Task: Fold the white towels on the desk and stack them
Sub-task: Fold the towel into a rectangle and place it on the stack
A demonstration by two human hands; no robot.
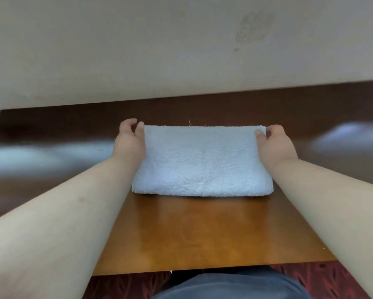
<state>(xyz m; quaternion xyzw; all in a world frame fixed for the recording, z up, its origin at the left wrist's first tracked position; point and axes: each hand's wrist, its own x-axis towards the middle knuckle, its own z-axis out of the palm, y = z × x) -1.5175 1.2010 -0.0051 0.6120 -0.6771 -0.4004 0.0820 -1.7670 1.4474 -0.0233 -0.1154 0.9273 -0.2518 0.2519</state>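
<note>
Head view: fingertips hidden behind towel (201,159)

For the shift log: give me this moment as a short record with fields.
towel: one white towel, folded, lying flat on the desk
desk: brown wood, against a pale wall
left hand: pinches the towel's far left corner
right hand: pinches the towel's far right corner
stack: none in view, only this towel

The white towel (201,160) is showing nubby, matt terry cloth. The wooden desk (202,234) is gleaming glossy and smooth, while the wall (138,50) is looking matt.
</note>
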